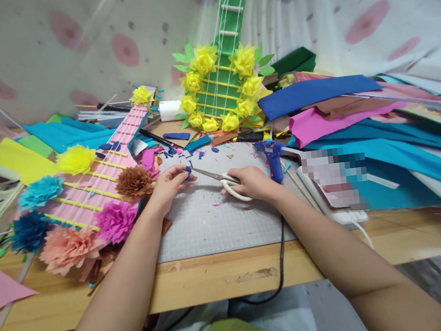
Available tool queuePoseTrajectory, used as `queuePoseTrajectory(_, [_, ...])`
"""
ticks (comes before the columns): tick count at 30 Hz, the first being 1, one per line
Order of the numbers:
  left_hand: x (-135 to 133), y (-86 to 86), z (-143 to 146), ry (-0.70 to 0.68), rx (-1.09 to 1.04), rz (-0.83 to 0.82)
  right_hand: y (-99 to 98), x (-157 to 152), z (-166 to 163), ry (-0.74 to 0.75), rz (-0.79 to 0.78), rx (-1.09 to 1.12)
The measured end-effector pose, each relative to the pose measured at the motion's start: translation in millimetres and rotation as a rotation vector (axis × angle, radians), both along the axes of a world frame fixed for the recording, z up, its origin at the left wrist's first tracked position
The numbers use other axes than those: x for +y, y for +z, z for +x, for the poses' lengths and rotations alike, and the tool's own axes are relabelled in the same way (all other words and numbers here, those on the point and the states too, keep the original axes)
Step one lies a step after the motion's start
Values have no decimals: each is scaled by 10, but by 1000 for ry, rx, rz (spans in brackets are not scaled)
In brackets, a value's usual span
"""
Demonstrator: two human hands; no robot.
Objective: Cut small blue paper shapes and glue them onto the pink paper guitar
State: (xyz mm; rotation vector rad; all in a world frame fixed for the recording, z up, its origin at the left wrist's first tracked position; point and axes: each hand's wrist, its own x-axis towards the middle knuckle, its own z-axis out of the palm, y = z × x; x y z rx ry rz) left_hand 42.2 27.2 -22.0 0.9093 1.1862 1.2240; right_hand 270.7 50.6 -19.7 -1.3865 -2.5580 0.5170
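Between the fingertips of my left hand [171, 188] is a small piece of dark blue paper [188, 173]. My right hand [252, 183] grips a pair of scissors [228, 185] with white handles, and their blades point left, with the tips close to the blue piece. Whether the blades touch it I cannot tell. Both hands are above a grey gridded cutting mat [212, 230]. Left of my left hand lies a pink paper guitar [99, 184] with yellow strips and paper flowers in several colours.
A green paper guitar [215, 89] ringed with yellow flowers leans at the back. A blue glue gun [273, 160] stands right of my right hand. Blue paper scraps [169, 152] litter the mat's far edge. Crepe paper sheets [316, 96] are piled at the right, near a white power strip [349, 216].
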Motion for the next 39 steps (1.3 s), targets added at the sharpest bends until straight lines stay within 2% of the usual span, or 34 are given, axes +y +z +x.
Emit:
queuePoseTrajectory(11, [-3,8,8,5,19,0,43,-26,12,-15,22,-79])
queuePoseTrajectory(39, [-8,17,24,-33,78,10,-2,6,8,22,-6,-29])
